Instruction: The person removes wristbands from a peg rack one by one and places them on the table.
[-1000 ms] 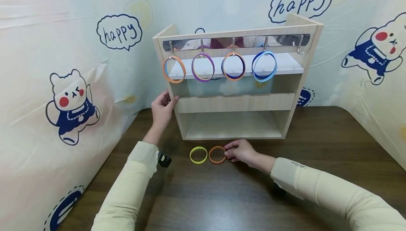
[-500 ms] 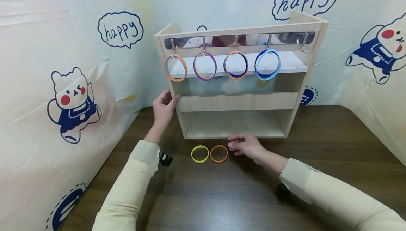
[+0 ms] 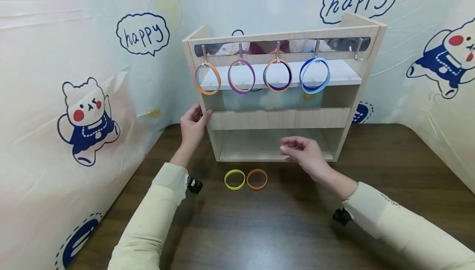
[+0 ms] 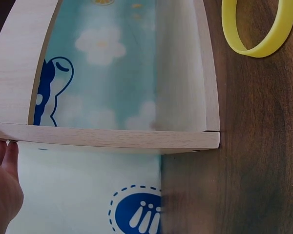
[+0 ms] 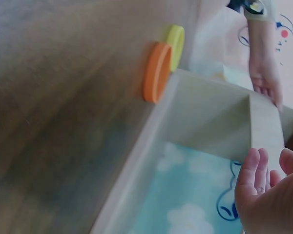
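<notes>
A wooden shelf unit stands upright on the dark table, with a metal hook rail along its top. Rings hang from the hooks: an orange ring, a purple ring, an orange-and-dark ring and a blue ring. The rightmost hook is bare. My left hand rests against the shelf's left edge. My right hand hovers in front of the lower opening, fingers loosely bent, holding nothing. A yellow ring and an orange ring lie flat on the table below it.
Printed cartoon sheeting walls in the table on the left, back and right. The yellow ring and the shelf's side panel show in the left wrist view; both table rings show in the right wrist view.
My right hand has lifted from beside the orange ring on the table and moved up and to the right, in front of the shelf. The rings and my left hand have stayed put.
</notes>
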Action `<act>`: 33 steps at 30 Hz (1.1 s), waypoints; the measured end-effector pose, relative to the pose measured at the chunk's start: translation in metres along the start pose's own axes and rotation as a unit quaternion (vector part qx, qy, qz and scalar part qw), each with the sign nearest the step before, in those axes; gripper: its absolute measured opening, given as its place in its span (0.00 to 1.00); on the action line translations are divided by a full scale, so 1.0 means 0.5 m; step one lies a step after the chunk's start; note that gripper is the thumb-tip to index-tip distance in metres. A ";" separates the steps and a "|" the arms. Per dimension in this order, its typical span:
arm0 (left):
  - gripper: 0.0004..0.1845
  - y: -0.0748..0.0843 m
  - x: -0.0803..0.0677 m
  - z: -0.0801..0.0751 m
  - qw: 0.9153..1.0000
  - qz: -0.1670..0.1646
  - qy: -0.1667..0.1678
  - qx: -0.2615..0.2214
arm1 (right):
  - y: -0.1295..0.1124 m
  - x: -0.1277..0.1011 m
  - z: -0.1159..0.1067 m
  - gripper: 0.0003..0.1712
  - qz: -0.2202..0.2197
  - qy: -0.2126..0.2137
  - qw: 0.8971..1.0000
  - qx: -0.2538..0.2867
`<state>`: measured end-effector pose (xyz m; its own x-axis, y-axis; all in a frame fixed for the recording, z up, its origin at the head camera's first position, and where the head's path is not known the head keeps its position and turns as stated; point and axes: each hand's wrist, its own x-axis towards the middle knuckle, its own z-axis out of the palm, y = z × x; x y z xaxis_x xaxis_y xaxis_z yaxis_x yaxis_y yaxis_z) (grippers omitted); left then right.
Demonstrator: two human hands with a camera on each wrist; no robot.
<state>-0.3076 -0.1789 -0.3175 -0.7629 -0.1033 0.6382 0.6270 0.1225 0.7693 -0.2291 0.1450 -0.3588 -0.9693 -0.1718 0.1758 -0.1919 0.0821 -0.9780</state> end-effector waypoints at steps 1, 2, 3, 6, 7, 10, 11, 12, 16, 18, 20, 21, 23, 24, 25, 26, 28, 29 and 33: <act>0.19 0.000 0.000 0.000 1.000 0.000 0.000 0.000 | -0.005 0.000 -0.005 0.19 -0.004 0.005 1.000 -0.001; 0.19 0.000 0.000 0.000 1.000 0.000 -0.001 0.000 | -0.011 0.000 -0.010 0.19 -0.008 0.009 1.000 -0.002; 0.19 0.000 0.000 0.001 1.000 0.000 0.000 0.001 | -0.017 0.000 -0.015 0.19 -0.012 0.015 1.000 -0.006; 0.19 -0.001 0.000 0.001 1.000 0.001 0.000 0.001 | -0.035 0.000 -0.029 0.19 -0.027 0.034 0.999 -0.011; 0.19 -0.001 0.000 0.001 1.000 0.002 0.000 0.001 | -0.041 0.001 -0.034 0.20 -0.032 0.042 0.999 -0.011; 0.18 -0.001 0.001 0.001 1.000 0.001 0.000 0.000 | -0.059 0.002 -0.048 0.22 -0.047 0.061 0.997 -0.009; 0.18 -0.001 0.001 0.001 1.000 0.002 0.000 -0.001 | -0.065 0.003 -0.053 0.23 -0.052 0.068 0.996 -0.008; 0.18 -0.001 0.001 0.001 1.000 0.002 0.000 0.000 | -0.071 0.003 -0.058 0.23 -0.056 0.075 0.996 -0.007; 0.18 -0.001 0.000 0.001 1.000 0.003 0.002 0.000 | -0.095 0.004 -0.075 0.24 -0.065 0.109 0.992 -0.005; 0.18 0.000 0.000 0.001 1.000 0.003 0.003 0.001 | -0.107 0.005 -0.083 0.24 -0.066 0.127 0.990 0.001; 0.18 0.000 -0.001 0.001 1.000 0.003 0.004 0.001 | -0.118 0.005 -0.090 0.23 -0.066 0.140 0.988 0.022; 0.18 0.000 -0.001 0.001 1.000 0.003 0.004 0.000 | -0.124 0.006 -0.093 0.22 -0.069 0.144 0.986 0.039; 0.18 0.000 -0.001 0.001 1.000 0.002 0.003 -0.001 | -0.133 0.007 -0.100 0.20 -0.075 0.153 0.984 0.056; 0.18 -0.001 -0.001 0.001 1.000 0.003 0.002 -0.002 | -0.138 0.008 -0.103 0.18 -0.080 0.157 0.982 0.065; 0.18 -0.001 0.000 0.001 1.000 0.003 0.002 -0.002 | -0.142 0.009 -0.106 0.17 -0.084 0.162 0.981 0.071; 0.18 -0.001 0.000 0.001 1.000 0.003 0.001 -0.002 | -0.146 0.010 -0.108 0.17 -0.089 0.166 0.979 0.076; 0.18 -0.001 0.000 0.001 1.000 0.004 0.001 -0.001 | -0.152 0.011 -0.113 0.17 -0.097 0.174 0.977 0.076; 0.18 -0.001 0.001 0.001 1.000 0.005 0.001 -0.001 | -0.155 0.012 -0.115 0.17 -0.101 0.176 0.976 0.084; 0.18 -0.003 0.001 0.001 1.000 0.006 0.003 0.002 | -0.167 0.020 -0.121 0.16 -0.118 0.178 0.969 0.125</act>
<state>-0.3089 -0.1785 -0.3184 -0.7548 -0.1071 0.6472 0.6353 0.1267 0.7618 -0.2322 0.1961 -0.2688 -0.9032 0.1958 0.3821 -0.4147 -0.1672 -0.8945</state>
